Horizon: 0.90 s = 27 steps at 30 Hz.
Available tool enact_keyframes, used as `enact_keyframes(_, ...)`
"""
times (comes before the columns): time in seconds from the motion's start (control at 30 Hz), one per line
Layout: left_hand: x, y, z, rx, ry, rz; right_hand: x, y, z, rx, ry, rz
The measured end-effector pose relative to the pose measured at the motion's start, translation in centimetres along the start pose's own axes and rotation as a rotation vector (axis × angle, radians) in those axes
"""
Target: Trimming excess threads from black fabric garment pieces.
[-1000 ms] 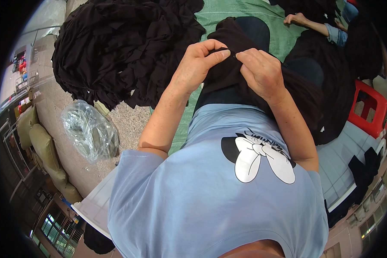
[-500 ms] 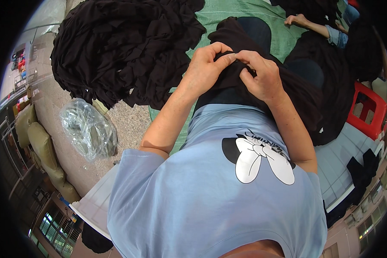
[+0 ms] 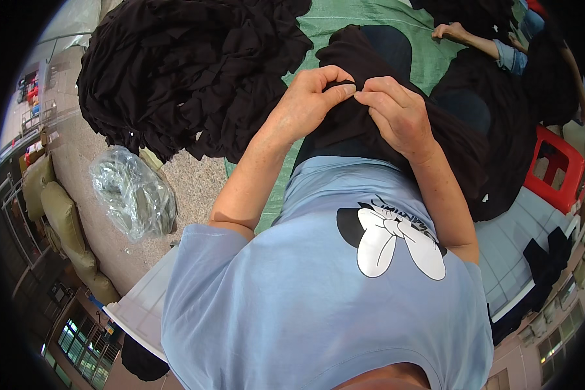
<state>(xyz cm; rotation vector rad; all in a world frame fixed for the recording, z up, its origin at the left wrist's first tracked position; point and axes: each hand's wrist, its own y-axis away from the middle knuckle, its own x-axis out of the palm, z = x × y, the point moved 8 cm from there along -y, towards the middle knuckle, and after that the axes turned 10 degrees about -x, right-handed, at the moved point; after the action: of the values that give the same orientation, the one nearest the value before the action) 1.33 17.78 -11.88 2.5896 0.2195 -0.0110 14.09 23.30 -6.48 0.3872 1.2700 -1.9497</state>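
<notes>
Left hand: left hand point(image 3: 309, 101), upper center of frame, thumb and forefinger pinched narrow on dark cloth.
Right hand: right hand point(image 3: 400, 114), just right of it, thumb and forefinger pinched close at the same cloth; too small to tell what exactly sits between the tips.
Dark cloth: dark cloth point(image 3: 344, 123), upper center, draped over the person's lap, gathered under both hands.
Cloth pile: big dark cloth pile point(image 3: 182, 78), upper left, heaped and wrinkled.
Ground cover: green sheet point(image 3: 429, 52), top center, partly beneath the pile.
Plastic: clear crumpled plastic bag point(image 3: 133, 195), left, below the pile.
Stool: red stool point(image 3: 569, 175), right edge.
Co-worker: another person's hand point(image 3: 450, 31), upper right, over the green sheet.
Shirt: light blue shirt point(image 3: 305, 305), lower center, white print on front.
</notes>
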Motion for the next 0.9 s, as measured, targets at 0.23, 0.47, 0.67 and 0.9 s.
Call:
enact_keyframes(0.23,0.5,0.9,-1.0,0.186,-0.021,0.0,0.2,0.2,-0.5,0.173,-0.1,0.019)
enact_keyframes(0.47,1.1,2.1,-3.8,0.385,-0.36,-0.121,0.7,1.3,-1.7,0.302,-0.249,-0.07)
enact_keyframes(0.67,0.7,1.1,-1.8,0.258,-0.197,-0.081,1.8,2.4,-2.7,0.519,-0.262,-0.095)
enact_keyframes(0.9,1.0,0.8,-1.4,0.364,-0.18,-0.102,2.1,3.7,-3.6,0.524,-0.303,-0.135)
